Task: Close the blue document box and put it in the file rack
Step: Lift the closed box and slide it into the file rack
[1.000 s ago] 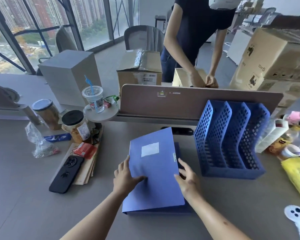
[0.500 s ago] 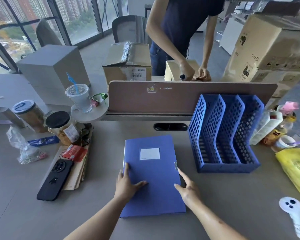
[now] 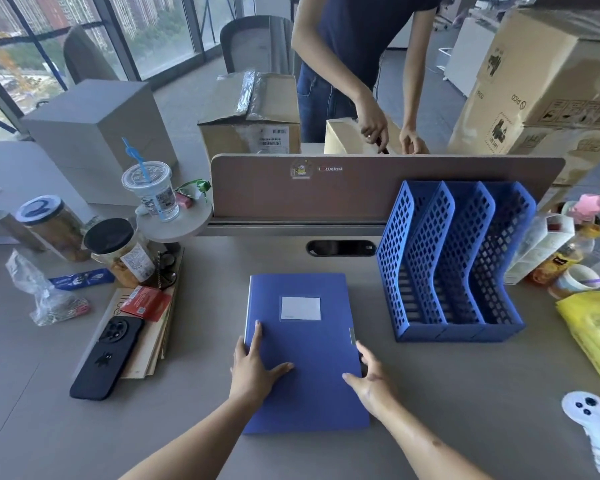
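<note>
A second ago the lid of the blue document box [image 3: 305,351] stood tilted up under our hands; now it lies shut and flat on the grey desk [image 3: 465,393]; our left hand [image 3: 253,367] rests on its left edge, palm down and fingers spread, gripping nothing; our right hand [image 3: 371,379] curls loosely open against its right edge near the small clasp. The cover is smooth, matt and rectangular with a white label; the blue file rack [image 3: 454,265] just to its right is stiff lattice plastic with three open slots. A strip of bare desk lies between box and rack; a black phone [image 3: 106,356] lies on a stack of papers to the left, apart from the box.
</note>
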Available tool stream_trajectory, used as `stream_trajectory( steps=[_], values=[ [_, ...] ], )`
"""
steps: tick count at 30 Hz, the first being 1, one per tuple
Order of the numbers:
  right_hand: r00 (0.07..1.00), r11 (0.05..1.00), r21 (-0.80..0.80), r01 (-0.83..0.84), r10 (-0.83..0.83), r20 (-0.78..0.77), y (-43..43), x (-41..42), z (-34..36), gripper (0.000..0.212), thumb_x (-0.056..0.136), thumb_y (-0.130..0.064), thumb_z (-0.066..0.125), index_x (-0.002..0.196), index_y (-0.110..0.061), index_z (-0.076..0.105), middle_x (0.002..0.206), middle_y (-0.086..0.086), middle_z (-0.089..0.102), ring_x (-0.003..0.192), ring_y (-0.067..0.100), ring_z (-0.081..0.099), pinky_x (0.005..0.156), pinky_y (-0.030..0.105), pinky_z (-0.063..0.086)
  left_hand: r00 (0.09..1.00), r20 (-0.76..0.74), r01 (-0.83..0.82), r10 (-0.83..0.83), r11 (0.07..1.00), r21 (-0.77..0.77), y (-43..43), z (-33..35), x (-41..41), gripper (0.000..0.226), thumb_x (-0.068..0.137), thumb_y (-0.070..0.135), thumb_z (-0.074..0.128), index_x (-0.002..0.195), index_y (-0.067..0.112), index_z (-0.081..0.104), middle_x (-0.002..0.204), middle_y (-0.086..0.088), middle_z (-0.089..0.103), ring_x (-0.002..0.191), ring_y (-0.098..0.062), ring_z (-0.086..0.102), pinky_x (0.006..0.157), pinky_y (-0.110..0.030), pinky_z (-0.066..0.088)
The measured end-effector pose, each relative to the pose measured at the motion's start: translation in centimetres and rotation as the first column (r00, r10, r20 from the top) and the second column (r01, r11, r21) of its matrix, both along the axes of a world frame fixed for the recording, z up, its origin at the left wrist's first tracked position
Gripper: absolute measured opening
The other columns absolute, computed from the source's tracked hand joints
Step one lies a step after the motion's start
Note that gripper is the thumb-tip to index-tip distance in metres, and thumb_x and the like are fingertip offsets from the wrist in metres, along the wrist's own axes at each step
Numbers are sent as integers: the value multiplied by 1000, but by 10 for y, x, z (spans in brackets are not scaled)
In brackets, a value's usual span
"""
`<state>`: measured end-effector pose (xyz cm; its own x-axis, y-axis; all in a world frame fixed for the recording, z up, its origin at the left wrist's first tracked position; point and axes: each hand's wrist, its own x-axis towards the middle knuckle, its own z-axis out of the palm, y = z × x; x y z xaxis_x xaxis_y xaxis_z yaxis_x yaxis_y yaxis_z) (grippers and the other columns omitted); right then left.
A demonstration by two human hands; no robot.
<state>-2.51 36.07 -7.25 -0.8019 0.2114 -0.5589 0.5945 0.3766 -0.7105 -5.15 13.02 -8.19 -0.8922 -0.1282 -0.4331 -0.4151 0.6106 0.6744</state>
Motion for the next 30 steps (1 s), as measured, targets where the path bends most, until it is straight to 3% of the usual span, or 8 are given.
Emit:
stream_trajectory(
  steps=[3, 7, 10, 12, 18, 22, 26, 30],
  values=[
    [989, 969, 195, -150, 147, 28, -6, -4, 1, 74, 90, -24, 59, 152, -21, 19, 156, 1, 30, 140, 20, 37, 108, 30, 34, 1000, 2, 8, -8, 1000, -6, 1, 1, 0, 113, 64, 58, 80, 148, 52, 5, 146, 0, 26, 130, -30, 43, 109, -53, 38],
    [915, 750, 528, -398, 370, 164, -21, -7, 13, 69, 100, -35, 33, 153, -6, 0, 157, 13, 24, 133, 30, 43, 97, 36, 43, 1000, 8, -2, 2, 1000, -10, 1, 1, -1, 112, 64, 58, 79, 147, 54, 4, 149, -1, 23, 127, -34, 45, 102, -52, 45],
    [867, 609, 646, -461, 465, 180, -18, -7, 15, 67, 102, -37, 26, 152, 1, 2, 140, 11, 48, 116, 26, 59, 65, 30, 47, 1000, -14, 4, -4, 1000, -12, 1, 1, 0, 111, 68, 52, 80, 150, 49, 6, 149, -2, 24, 126, -30, 46, 97, -45, 48],
    [848, 583, 655, -481, 500, 178, -15, -8, 13, 65, 103, -35, 25, 150, 4, 5, 126, 10, 59, 106, 24, 64, 44, 23, 28, 1000, -30, 4, -5, 1000, -14, 2, 0, 0, 111, 68, 51, 81, 150, 48, 6, 149, -3, 25, 125, -28, 47, 96, -43, 49],
    [982, 919, 348, -187, 173, 71, -9, -15, -1, 43, 99, -34, 30, 139, -20, 38, 123, 7, 64, 97, 28, 62, 77, 36, 49, 999, -45, 4, -3, 1000, 13, 0, 4, 0, 111, 69, 50, 81, 151, 46, 7, 153, -3, 21, 130, -28, 45, 95, -39, 48],
    [993, 962, 247, -115, 111, 31, -8, -14, 2, 36, 99, -27, 30, 134, -18, 37, 75, -1, 51, 61, 17, 47, 60, 28, 39, 998, -65, -8, 11, 999, 52, -3, 6, 1, 110, 69, 48, 82, 152, 44, 10, 154, -3, 21, 133, -28, 42, 100, -39, 44],
    [999, 999, 42, 12, -11, -34, -14, -15, 16, 36, 101, -18, 33, 137, -18, 36, 113, 8, 57, 88, 27, 53, 76, 27, 35, 992, -122, -23, 34, 995, 93, -8, 13, -2, 109, 69, 45, 83, 152, 42, 13, 145, -2, 29, 127, -23, 44, 97, -36, 42],
    [960, 992, -80, 99, -117, -253, -20, -22, 40, 20, 98, -16, 43, 115, -25, 36, 128, 21, 50, 84, 17, 49, 68, 19, 38, 975, -215, -20, 55, 986, 163, -12, 29, -6, 109, 68, 38, 86, 151, 43, 16, 145, 0, 29, 123, -15, 42, 91, -29, 36]
  ],
)
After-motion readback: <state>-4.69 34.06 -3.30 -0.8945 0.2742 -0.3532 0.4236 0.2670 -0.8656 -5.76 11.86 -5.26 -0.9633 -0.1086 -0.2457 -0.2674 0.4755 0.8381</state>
